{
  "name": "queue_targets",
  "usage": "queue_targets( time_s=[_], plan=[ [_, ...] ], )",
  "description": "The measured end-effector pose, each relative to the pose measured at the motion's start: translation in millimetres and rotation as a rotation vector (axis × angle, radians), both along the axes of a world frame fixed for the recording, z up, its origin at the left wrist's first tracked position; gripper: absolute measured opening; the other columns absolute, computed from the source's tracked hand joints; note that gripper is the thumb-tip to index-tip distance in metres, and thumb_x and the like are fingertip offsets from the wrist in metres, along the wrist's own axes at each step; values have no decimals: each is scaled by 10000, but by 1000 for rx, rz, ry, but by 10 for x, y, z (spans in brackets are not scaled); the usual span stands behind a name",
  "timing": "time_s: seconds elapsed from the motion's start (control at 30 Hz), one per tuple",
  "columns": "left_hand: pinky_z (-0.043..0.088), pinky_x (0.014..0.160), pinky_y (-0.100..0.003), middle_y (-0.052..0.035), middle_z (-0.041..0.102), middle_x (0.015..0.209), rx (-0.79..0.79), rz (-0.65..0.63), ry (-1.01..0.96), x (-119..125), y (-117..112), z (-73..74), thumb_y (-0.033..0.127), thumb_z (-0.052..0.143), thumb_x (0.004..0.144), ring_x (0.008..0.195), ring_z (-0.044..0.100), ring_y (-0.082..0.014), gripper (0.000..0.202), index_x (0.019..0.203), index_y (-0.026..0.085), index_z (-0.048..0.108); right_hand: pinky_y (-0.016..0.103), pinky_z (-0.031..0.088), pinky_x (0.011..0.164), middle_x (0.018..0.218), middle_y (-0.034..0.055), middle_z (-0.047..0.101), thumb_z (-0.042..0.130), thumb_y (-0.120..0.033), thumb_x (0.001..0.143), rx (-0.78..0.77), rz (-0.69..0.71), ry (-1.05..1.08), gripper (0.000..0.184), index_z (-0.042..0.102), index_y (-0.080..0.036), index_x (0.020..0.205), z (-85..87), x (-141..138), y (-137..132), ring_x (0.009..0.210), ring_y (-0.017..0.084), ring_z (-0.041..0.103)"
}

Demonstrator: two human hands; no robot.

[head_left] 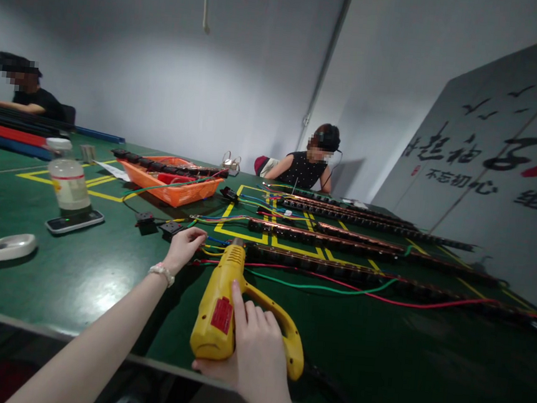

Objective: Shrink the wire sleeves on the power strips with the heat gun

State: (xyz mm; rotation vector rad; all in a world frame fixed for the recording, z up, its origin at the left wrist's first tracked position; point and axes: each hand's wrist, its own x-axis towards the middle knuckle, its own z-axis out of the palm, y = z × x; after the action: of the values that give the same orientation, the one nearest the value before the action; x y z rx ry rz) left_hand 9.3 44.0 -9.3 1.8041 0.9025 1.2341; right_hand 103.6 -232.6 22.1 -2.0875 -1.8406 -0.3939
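Closest are two hands: the left hand (182, 250) pinches thin wires (213, 247); the right hand (261, 339), index finger straight, grasps one yellow heat gun (212, 312) over the counter (358, 353). Farther back, left to right: one bottle (69, 184), one phone (75, 222), one orange basket (157, 188).

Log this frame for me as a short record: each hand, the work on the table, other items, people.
Left hand: fingertips at coloured wires, beside a black connector; grip unclear
Right hand: holding a yellow heat gun, nozzle pointing away from the wearer
Work: long black and copper-coloured strips across a green table
Other items: orange basket, bottle, phone
People: two others, one far left, one across the table
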Motion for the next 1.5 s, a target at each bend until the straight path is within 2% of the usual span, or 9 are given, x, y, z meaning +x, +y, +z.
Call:
queue_targets(
  time_s=[0.17, 0.33, 0.47, 0.63, 0.83, 1.03, 1.27, 1.5],
  plan=[
    [492, 678, -311, -78, 705, 762, 61, 42, 67, 17, -24, 15, 455, 567, 709, 710, 642, -211, 347, 813, 147, 688, 457, 441, 762, 935, 88, 564, 697, -726, 526, -42, 18, 34, 1244, 155, -133, 1476, 16, -104, 33, 791, 274, 537],
    [484, 738, -333, -88, 716, 801, 72, 70, 51, 25, -62, 54, 454, 574, 698, 751, 644, -225, 345, 787, 147, 700, 461, 452, 742, 921, 100, 560, 699, -731, 512, -59, 12, 26, 1267, 169, -98, 1472, 19, -281, 125, 773, 275, 535],
    [488, 765, -335, -96, 726, 842, 16, 4, -23, 22, -86, 103, 468, 600, 686, 795, 651, -231, 381, 836, 136, 712, 455, 459, 746, 928, 105, 566, 730, -764, 415, -51, 51, 43, 1350, 205, -90, 1461, 10, -420, 192, 775, 273, 537],
    [489, 783, -330, -93, 732, 859, -30, -42, -66, 8, -82, 127, 494, 630, 673, 817, 651, -229, 406, 842, 134, 717, 438, 465, 722, 918, 102, 572, 705, -800, 397, 5, 97, 42, 1391, 167, -96, 1469, -24, -486, 243, 751, 262, 536],
    [479, 745, -321, -82, 724, 816, -2, -29, -42, -8, -40, 98, 523, 630, 677, 769, 639, -217, 424, 833, 139, 719, 451, 464, 743, 949, 107, 580, 706, -800, 391, 26, 87, 28, 1396, 166, -100, 1471, -46, -504, 243, 773, 270, 545],
    [472, 800, -333, -84, 727, 844, 41, -12, -1, -15, -41, 92, 498, 613, 706, 811, 644, -226, 393, 834, 144, 722, 454, 456, 756, 962, 107, 581, 693, -809, 405, 7, 87, 39, 1377, 175, -107, 1470, -28, -484, 238, 791, 273, 549],
    [487, 751, -318, -87, 724, 821, 69, 11, 6, 3, -92, 119, 455, 593, 713, 769, 644, -213, 355, 813, 137, 712, 435, 447, 735, 928, 82, 571, 659, -814, 464, -54, 95, 50, 1304, 202, -110, 1462, 38, -453, 218, 761, 246, 542],
    [481, 645, -290, -63, 704, 743, 7, 1, -27, 23, -102, 103, 469, 604, 705, 667, 628, -190, 357, 813, 141, 697, 418, 428, 751, 914, 64, 573, 676, -722, 542, -10, 63, 16, 1205, 184, -127, 1467, 26, -240, 110, 799, 245, 550]
  ],
)
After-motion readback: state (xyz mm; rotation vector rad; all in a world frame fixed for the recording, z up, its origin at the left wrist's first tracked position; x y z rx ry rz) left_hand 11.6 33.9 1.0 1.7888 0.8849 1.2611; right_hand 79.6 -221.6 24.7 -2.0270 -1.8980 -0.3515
